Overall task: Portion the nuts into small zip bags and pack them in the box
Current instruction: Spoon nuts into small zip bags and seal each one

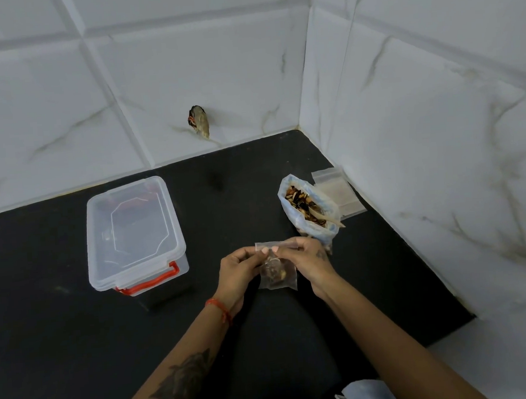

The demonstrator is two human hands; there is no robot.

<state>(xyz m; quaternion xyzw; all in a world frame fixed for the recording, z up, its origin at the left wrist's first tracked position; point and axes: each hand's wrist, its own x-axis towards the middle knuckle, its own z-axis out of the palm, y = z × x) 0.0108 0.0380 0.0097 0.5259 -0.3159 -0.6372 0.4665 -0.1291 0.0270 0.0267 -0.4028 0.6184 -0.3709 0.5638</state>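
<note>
A black counter (79, 352) is filling a corner of white marble-look tiled walls (437, 124). Both forearms are reaching forward, the left hand (240, 268) and right hand (306, 255) pinching the top of a small zip bag (278, 274) of nuts, between the lidded box (133, 230) and the open nut bag (309, 205).

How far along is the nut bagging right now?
Done: one small clear zip bag holds a portion of nuts. In hand: the left hand and right hand pinch its top strip. Left: the clear lidded plastic box is closed, the large open nut bag is still full, and empty zip bags wait.
</note>
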